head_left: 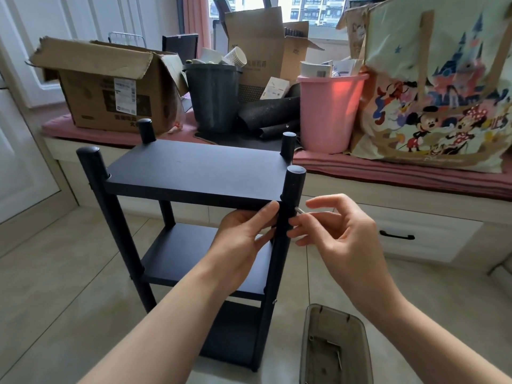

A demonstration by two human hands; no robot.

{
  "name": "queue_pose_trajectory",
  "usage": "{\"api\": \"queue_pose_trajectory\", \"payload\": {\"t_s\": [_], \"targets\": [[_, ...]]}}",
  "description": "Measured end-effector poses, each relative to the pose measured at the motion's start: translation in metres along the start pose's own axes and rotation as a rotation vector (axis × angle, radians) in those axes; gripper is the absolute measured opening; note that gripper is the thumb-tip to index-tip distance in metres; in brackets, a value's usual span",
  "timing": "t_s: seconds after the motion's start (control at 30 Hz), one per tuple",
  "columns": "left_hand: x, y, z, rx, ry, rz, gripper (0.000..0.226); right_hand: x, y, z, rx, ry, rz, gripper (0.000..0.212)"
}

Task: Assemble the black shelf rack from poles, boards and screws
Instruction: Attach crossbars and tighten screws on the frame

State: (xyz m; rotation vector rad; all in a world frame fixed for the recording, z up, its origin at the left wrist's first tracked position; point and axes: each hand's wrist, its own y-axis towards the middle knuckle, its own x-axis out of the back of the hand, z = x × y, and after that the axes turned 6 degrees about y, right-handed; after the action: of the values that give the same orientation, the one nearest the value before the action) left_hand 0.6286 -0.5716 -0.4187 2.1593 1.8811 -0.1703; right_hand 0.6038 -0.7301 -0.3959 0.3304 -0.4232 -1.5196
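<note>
The black shelf rack stands upright on the tiled floor, with three boards between four round poles. My left hand grips the front right pole just under the top board, fingers wrapped round it. My right hand pinches a small silver screw or key whose tip meets the right side of that pole at the top board's level. Another screw head shows lower on the same pole.
A clear plastic tray with small metal parts lies on the floor at the lower right. Behind the rack a window bench carries cardboard boxes, a dark bin, a pink bucket and a printed tote bag. A drawer with a handle is on the right.
</note>
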Motion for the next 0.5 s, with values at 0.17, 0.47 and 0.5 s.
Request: {"api": "queue_pose_trajectory", "payload": {"t_s": [0.17,0.47,0.5], "targets": [[-0.0005,0.001,0.003,0.004,-0.005,-0.01,0.029,0.0023,0.0012,-0.0025,0.064,-0.107,-0.024,0.01],[0.0015,-0.0002,0.0018,0.032,-0.016,0.009,0.027,0.0025,0.0036,-0.0044,0.086,-0.129,-0.041,0.011],[0.0016,-0.0007,0.0016,0.031,-0.017,0.015,0.027,0.0024,0.0037,-0.0041,0.083,-0.131,-0.052,0.011]]}}
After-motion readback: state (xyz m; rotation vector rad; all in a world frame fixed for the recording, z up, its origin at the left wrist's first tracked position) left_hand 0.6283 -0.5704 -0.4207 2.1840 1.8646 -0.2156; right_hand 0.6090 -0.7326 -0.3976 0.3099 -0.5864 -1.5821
